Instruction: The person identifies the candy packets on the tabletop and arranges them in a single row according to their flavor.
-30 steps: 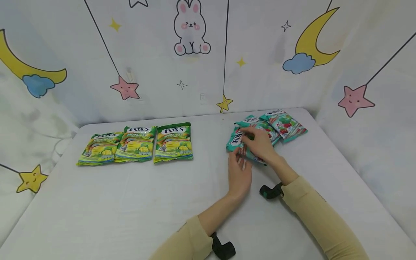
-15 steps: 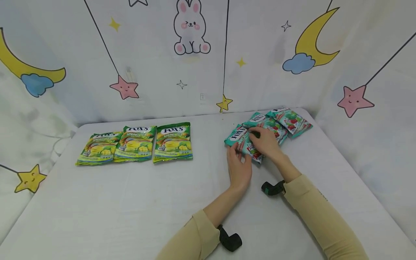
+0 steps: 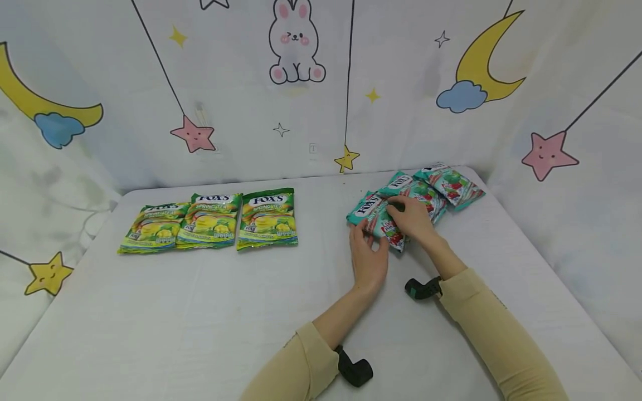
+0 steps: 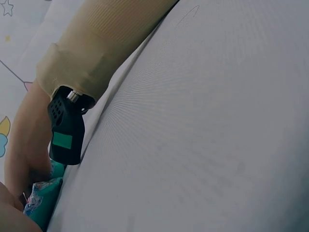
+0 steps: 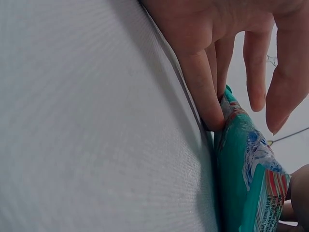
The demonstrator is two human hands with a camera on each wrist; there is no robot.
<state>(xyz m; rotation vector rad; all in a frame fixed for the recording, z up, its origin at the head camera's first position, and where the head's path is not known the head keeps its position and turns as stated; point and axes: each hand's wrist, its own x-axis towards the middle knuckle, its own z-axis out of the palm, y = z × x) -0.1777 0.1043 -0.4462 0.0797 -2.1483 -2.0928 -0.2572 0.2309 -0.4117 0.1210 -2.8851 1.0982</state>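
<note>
A teal FOX'S candy bag (image 3: 368,209) with red fruit on it lies at the right of the table, in front of two similar bags. My left hand (image 3: 369,260) has its fingertips on the near left edge of that bag. From the right, my right hand (image 3: 412,219) rests on the bag's upper side and hides part of it. The right wrist view shows my right fingers (image 5: 200,87) mostly straight, some touching the teal bag (image 5: 236,154) at the tabletop. A corner of my left hand (image 4: 14,217) shows beside the bag (image 4: 46,203) in the left wrist view.
Two more teal bags, a middle one (image 3: 426,195) and a far right one (image 3: 453,186), overlap behind. Three yellow-green FOX'S bags, left (image 3: 155,228), centre (image 3: 210,223) and right (image 3: 267,219), lie in a row at the left. A printed cloth wall (image 3: 241,83) borders the table's back.
The front teal bag has turned and settled under my hands, its logo now more visible. The two bags behind it have shifted right and spread. Over the last half second, little moves.
</note>
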